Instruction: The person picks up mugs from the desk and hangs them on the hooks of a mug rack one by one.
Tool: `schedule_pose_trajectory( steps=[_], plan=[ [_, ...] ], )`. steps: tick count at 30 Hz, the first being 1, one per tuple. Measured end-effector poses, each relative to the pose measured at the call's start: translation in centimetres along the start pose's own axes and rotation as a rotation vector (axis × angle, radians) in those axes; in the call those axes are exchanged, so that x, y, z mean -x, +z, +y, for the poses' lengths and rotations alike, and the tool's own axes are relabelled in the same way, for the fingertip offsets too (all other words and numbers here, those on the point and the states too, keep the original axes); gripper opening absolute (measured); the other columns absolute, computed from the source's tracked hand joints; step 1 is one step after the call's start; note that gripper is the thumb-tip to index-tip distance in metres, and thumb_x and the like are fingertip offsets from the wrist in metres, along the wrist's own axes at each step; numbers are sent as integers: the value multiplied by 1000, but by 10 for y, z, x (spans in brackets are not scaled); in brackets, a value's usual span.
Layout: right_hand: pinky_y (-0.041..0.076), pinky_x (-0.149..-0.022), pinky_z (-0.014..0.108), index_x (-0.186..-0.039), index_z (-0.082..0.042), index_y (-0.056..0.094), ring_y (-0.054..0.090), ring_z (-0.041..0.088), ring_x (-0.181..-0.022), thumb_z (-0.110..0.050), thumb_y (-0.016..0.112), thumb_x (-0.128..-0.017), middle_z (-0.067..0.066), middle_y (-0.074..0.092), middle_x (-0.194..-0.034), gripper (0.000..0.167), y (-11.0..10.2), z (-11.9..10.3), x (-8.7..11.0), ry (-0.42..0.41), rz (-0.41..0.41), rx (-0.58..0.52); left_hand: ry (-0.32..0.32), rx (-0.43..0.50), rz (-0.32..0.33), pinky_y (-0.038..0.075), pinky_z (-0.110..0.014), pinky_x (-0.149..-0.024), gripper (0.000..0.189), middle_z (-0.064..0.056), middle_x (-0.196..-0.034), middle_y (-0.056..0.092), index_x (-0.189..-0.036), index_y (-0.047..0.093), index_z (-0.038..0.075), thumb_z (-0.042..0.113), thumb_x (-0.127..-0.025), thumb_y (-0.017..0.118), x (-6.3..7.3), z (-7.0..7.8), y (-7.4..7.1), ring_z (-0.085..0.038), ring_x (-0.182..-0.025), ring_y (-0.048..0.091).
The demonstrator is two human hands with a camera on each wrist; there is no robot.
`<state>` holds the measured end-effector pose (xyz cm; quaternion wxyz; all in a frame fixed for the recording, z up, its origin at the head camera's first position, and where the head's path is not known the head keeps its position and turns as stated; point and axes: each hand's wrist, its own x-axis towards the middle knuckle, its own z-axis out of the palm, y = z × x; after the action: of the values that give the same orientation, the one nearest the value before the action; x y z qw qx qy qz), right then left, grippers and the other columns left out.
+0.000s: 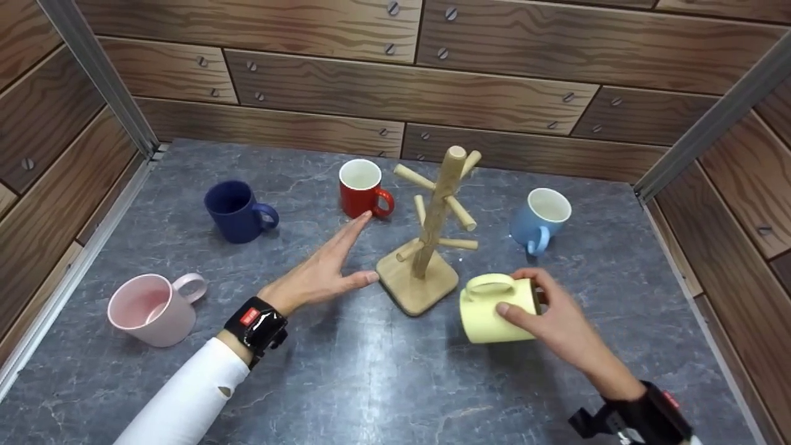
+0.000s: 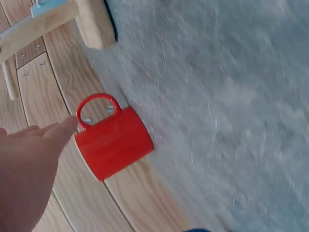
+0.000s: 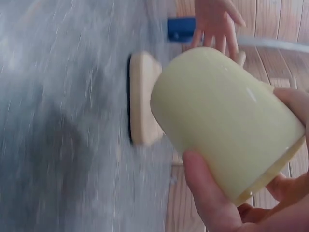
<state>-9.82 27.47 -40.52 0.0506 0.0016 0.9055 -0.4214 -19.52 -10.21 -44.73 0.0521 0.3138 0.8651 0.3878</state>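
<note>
My right hand grips a yellow mug near its rim, thumb on the outside. The mug is tipped on its side above the table, handle up and base toward the wooden mug tree. In the right wrist view the yellow mug hides much of the mug tree, though the base shows. My left hand reaches toward the mug tree with straight fingers and holds nothing. Just beyond its fingertips stands an upright red mug, also seen in the left wrist view as a red mug.
A light blue mug stands upright behind my right hand. To the left are a dark blue mug and a pink mug, both upright. Wood-patterned walls enclose the grey table at the back and sides.
</note>
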Motion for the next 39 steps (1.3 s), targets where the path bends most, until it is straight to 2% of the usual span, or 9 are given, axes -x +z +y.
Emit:
schedule_pose_trajectory(
  steps=[10,20,24,27,28,31,34,36,39],
  plan=[
    [50,-75,32,-131,-13,51,57,23,-94,-36,76,-87,13,57,-115,56,38,-30,-5,24,-101,-151,-16,-9,-64,20,-50,-122,102,9,-168,2,-161,1,34,70,-86,60,0,6,9,-18,-154,11],
    [51,-74,31,-131,-15,49,58,22,-93,-35,77,-87,12,52,-115,56,67,-41,-18,40,-108,-245,-21,47,-153,22,-48,-121,105,4,-168,8,-161,2,35,69,-83,65,-1,9,19,-20,-153,17],
    [51,-74,30,-131,-14,50,59,21,-92,-32,76,-87,11,53,-114,54,77,-45,-20,22,-119,-292,-21,240,-218,34,-41,-118,107,-1,-165,26,-160,6,34,65,-81,71,-3,10,20,-21,-145,37],
    [50,-75,30,-133,-15,48,58,21,-93,-35,75,-88,11,52,-116,56,81,-49,-20,18,-126,-296,-28,417,-285,41,-33,-112,109,-3,-158,37,-161,12,28,55,-79,79,-5,13,22,-19,-138,48],
    [49,-76,31,-134,-15,47,57,22,-94,-36,75,-89,11,52,-117,57,82,-50,-20,20,-124,-288,-32,445,-301,42,-31,-112,109,-3,-157,39,-161,15,25,51,-78,81,-6,14,22,-19,-137,49],
    [50,-77,31,-136,-16,45,58,23,-98,-40,72,-90,12,52,-121,58,82,-53,-21,30,-109,-278,-45,454,-326,43,-28,-110,101,-1,-152,43,-155,29,18,41,-76,87,-7,16,23,-18,-135,51],
    [55,-76,34,-137,-16,44,59,26,-103,-40,70,-92,13,50,-124,58,83,-53,-24,49,-97,-313,-71,440,-326,45,-27,-107,90,-3,-146,47,-146,39,14,33,-73,89,-6,17,25,-19,-131,55],
    [58,-73,36,-138,-16,43,59,28,-104,-40,69,-93,14,49,-126,57,84,-53,-26,59,-97,-344,-89,449,-314,47,-27,-105,87,-5,-143,49,-143,42,13,29,-73,90,-5,16,26,-21,-128,57],
    [61,-70,40,-139,-16,41,60,30,-104,-40,69,-93,15,46,-128,59,86,-53,-28,78,-122,-383,-104,518,-297,50,-31,-103,86,-9,-143,49,-143,42,10,22,-73,90,-3,13,29,-24,-127,59]
  ],
)
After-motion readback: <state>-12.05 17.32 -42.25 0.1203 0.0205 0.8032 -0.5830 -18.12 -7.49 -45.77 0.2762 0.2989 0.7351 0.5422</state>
